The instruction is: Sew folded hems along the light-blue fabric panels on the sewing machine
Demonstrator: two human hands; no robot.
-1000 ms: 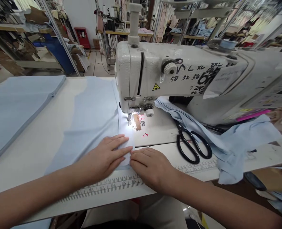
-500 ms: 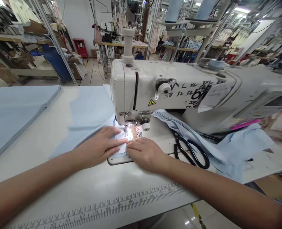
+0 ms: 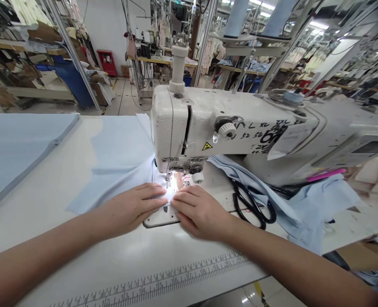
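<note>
Light blue fabric [image 3: 121, 149] lies on the sewing machine's bed, running under the needle area [image 3: 168, 179], where a lamp shines. My left hand [image 3: 140, 204] rests on the fabric left of the needle, its fingers stretched out and lying flat. Right of it, my right hand [image 3: 198, 211] has its fingers bent and pressed together at the fabric's near edge. The fingertips of both hands nearly meet just in front of the presser foot. My right thumb is mostly hidden. The sewing machine [image 3: 189, 123] stands directly beyond both hands.
Black-handled scissors [image 3: 254, 204] lie right of my right hand, beside more bunched blue fabric [image 3: 310, 213]. A folded blue piece [image 3: 19, 145] lies at the left. A printed ruler [image 3: 163, 281] runs along the table's front edge. Thread cones [image 3: 236, 19] stand above the machine.
The fabric's near edge has moved away from me toward the needle, baring more of the metal plate. My left hand's fingers are drawn closer together. The whole view has shifted slightly.
</note>
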